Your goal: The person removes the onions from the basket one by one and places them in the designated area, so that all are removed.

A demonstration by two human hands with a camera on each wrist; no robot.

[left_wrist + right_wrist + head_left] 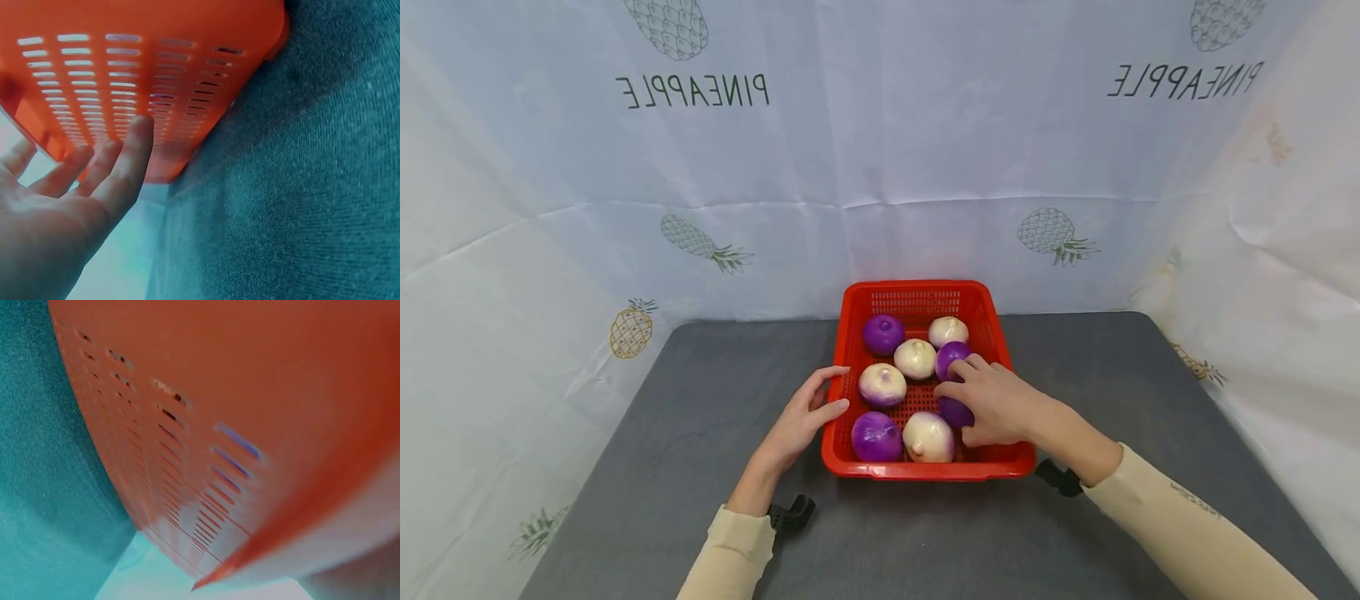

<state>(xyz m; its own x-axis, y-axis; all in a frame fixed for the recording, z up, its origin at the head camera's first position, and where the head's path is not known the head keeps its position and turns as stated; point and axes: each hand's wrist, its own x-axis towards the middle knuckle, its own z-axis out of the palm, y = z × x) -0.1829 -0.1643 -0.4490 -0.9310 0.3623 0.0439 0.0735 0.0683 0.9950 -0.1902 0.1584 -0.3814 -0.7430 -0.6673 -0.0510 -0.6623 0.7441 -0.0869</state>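
Note:
A red plastic basket [928, 472] with slotted walls holds several purple and whitish round onions. Inside its right side, my right hand [1000, 404] curls its fingers over a purple onion [953, 412], partly hidden beneath them. Another purple onion [952, 358] sits just beyond those fingers, and a whitish onion [928, 437] lies to their left. My left hand [797, 421] is at the basket's left rim, thumb and fingers spread apart, fingertips right at the edge. In the left wrist view, the relaxed fingers [134, 150] lie alongside the slotted wall. The right wrist view shows mostly the basket's outer wall [156, 337].
The basket stands on a dark grey table [737, 367], near its back edge. A white curtain [925, 150] printed with pineapples hangs behind and at both sides. Black wrist mounts [793, 512] show below the hands.

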